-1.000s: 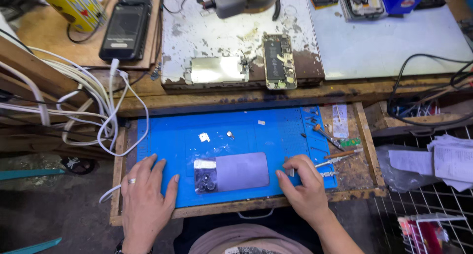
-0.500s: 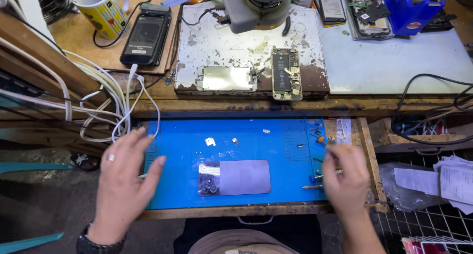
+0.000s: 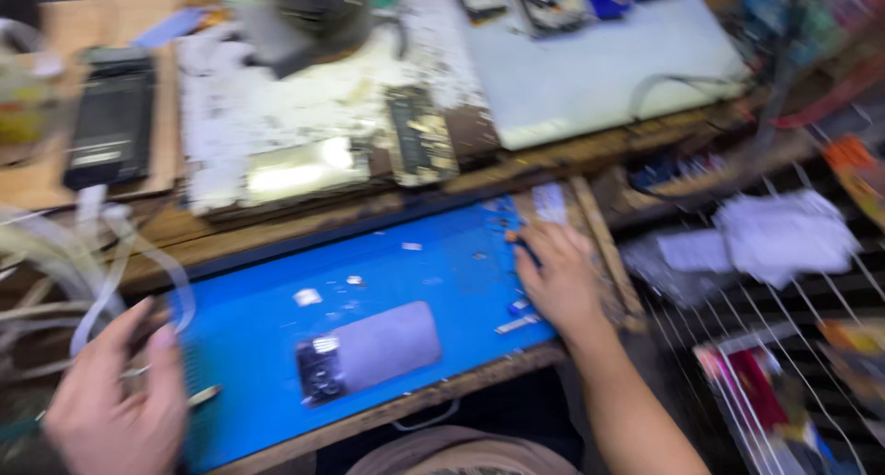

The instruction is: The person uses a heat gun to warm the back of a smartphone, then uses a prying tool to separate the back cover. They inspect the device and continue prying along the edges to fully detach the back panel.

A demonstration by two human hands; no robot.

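phone body [image 3: 369, 355] lies back-up near the middle of the blue mat [image 3: 277, 318], camera end toward our left, apart from both hands. we judge the work to be at an early stage: the body is not held, small loose parts [image 3: 309, 297] lie scattered on the mat above it, and no tool is on the phone. a bare circuit board [image 3: 419, 136] and a shiny metal plate [image 3: 304, 169] rest on the worn white pad [image 3: 230, 106] further back on the worktop, so some dismantling appears done; what is left cannot be read from this blurred view.

our right hand [image 3: 558, 277] lies palm-down at the right edge of the mat, wrist low, forearm running back toward our body. its fingers [image 3: 535, 245] curl over the small tools [image 3: 516, 323] stored there; whether they grip one we cannot tell, as motion blur hides the tips.

our left hand [image 3: 115, 401] hovers at the left edge of the mat, beside the white cables [image 3: 101, 263]. its fingers are loosely spread, and a thin tool [image 3: 203, 397] shows just beside them; we cannot tell whether the hand holds it. a dark phone [image 3: 111, 116] lies well apart, at the far left.
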